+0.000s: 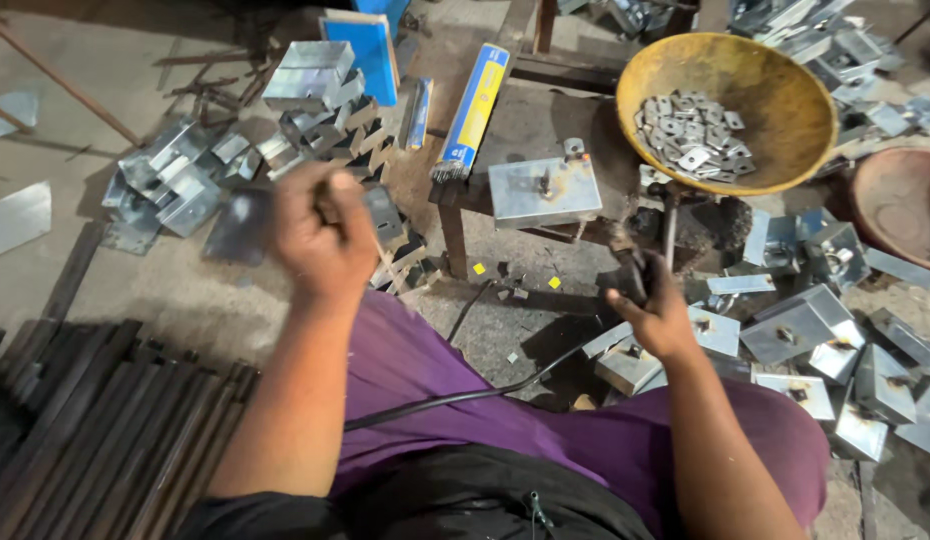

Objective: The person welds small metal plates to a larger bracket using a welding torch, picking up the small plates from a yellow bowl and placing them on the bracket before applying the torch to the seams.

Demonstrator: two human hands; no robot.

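Note:
My left hand [325,240] is raised and blurred, closed on a flat grey metal plate [243,225] over the pile of bent metal brackets [185,180] at the left. My right hand [657,315] grips a dark welding holder [630,270], whose black cable [455,395] runs back across my purple-clad legs. A grey metal plate with a small nut-like piece [545,188] lies on the low dark work stand [455,200] ahead, between both hands.
A yellow bowl [785,90] holds several small square washers. A blue-and-yellow rod box [473,110] leans on the stand. Finished brackets [835,340] are heaped at the right, beside a reddish bowl [900,205]. Dark steel bars [85,420] lie at the lower left.

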